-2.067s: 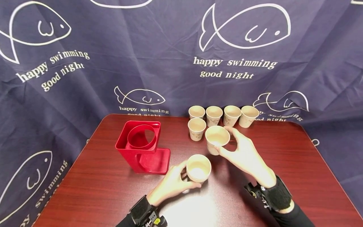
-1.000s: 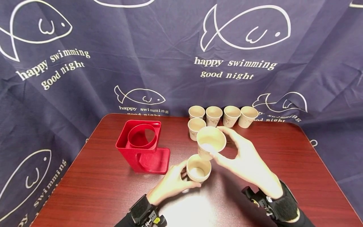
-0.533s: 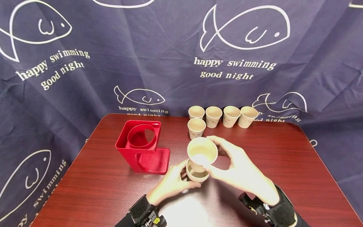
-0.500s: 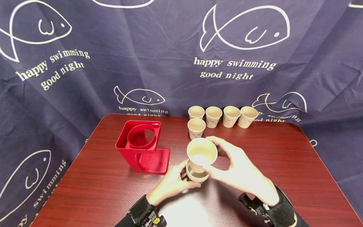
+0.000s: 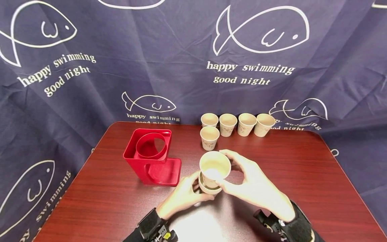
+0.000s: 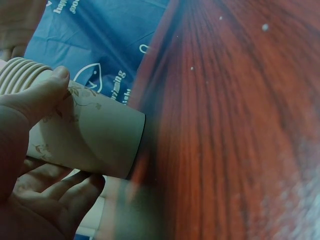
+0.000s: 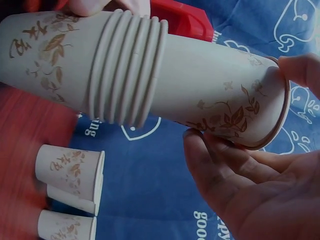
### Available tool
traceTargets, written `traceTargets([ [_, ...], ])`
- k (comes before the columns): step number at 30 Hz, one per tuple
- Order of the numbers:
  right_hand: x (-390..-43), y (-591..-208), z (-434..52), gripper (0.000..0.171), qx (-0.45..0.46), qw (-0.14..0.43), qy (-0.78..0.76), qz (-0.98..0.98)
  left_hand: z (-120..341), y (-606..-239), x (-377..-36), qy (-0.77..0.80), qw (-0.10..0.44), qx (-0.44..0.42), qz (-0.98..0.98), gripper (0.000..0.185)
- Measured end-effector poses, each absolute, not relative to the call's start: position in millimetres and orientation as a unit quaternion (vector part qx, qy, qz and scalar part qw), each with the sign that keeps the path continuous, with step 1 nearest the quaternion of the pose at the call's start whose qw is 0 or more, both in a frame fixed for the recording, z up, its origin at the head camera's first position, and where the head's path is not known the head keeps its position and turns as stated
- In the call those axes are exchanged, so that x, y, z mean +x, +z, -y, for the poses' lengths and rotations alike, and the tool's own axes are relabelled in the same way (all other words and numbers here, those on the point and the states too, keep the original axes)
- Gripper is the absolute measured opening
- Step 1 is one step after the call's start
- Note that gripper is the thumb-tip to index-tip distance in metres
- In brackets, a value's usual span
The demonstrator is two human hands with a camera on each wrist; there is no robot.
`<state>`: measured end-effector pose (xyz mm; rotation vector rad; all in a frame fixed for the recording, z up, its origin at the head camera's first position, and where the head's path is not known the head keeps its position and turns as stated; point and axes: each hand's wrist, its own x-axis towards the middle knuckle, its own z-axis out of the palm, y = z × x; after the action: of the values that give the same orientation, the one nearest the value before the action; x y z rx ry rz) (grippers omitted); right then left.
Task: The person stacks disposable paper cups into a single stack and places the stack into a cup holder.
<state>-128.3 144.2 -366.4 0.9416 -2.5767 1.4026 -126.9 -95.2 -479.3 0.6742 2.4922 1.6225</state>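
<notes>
My left hand [image 5: 191, 189] grips a stack of nested paper cups [image 5: 208, 189] that stands on the table near its front. My right hand [image 5: 242, 178] holds another paper cup [image 5: 214, 166] by its rim, its base sunk partway into the top of that stack. In the right wrist view the held cup [image 7: 220, 92] pokes out of several ribbed rims [image 7: 127, 70], with my right hand's fingers [image 7: 235, 185] curled under its mouth. The left wrist view shows my left hand's thumb [image 6: 42, 95] pressed on the stack's wall [image 6: 95, 137].
A red cup holder [image 5: 151, 156] with a round opening stands on the dark red table [image 5: 302, 174], left of my hands. Several loose paper cups [image 5: 239, 123] stand along the back edge, one [image 5: 209, 137] in front of the row. A navy fish-print cloth [image 5: 181, 50] hangs behind.
My right hand carried its cup left and down from beside the loose cups and lowered it into the cup my left hand holds. The left hand stayed put.
</notes>
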Motion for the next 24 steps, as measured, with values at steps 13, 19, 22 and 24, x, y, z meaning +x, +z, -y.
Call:
traceTargets([
  [13,-129,-382,-146,0.071,0.3,0.062,0.421,0.854,96,-479,-126,0.522,0.038,0.222,-0.823,0.063],
  [19,-131,-389,-148,0.07,0.308,0.07,0.416,0.853,96,-478,-126,0.512,0.032,0.222,-0.829,0.064],
  [22,-132,-392,-147,0.069,0.316,0.071,0.413,0.851,96,-478,-126,0.514,0.034,0.219,-0.829,0.065],
  [24,-133,-394,-147,0.069,0.322,0.073,0.411,0.85,96,-477,-126,0.512,0.035,0.218,-0.83,0.066],
])
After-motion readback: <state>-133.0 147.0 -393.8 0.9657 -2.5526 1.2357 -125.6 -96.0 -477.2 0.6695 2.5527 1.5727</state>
